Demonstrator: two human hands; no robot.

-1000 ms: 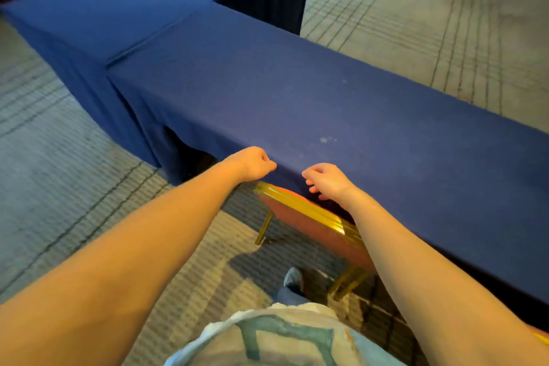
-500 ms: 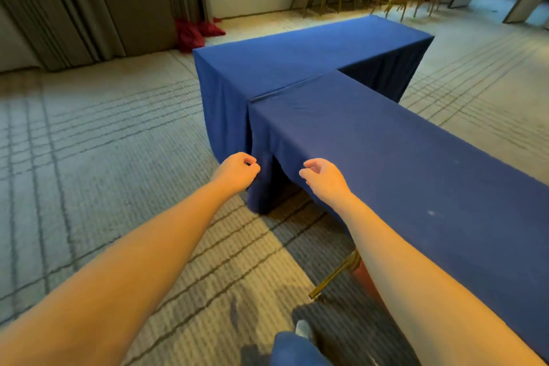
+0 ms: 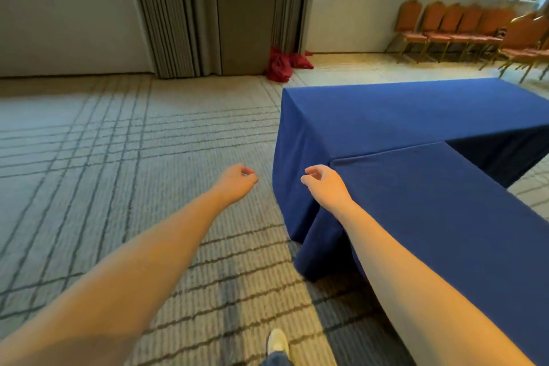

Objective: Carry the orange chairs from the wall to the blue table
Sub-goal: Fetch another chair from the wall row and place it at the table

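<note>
Several orange chairs (image 3: 463, 28) with gold legs stand in a row along the far wall at the upper right. The blue table (image 3: 416, 116), an L of two cloth-covered tops, fills the right side. My left hand (image 3: 236, 183) hangs in the air over the carpet, left of the table's corner, fingers loosely curled and holding nothing. In front of the nearer tabletop my right hand (image 3: 323, 186) is also loosely curled and empty. Both arms reach forward, clear of the cloth.
Striped grey carpet (image 3: 118, 157) spreads to the left and ahead. Grey curtains (image 3: 190, 12) hang at the back wall, with red cloth bundles (image 3: 282, 64) on the floor beside them. My shoe (image 3: 277, 343) shows at the bottom edge.
The view has lifted and swung left, away from the chair tucked under the table; that chair is out of sight. Both hands have let go and hang empty.
</note>
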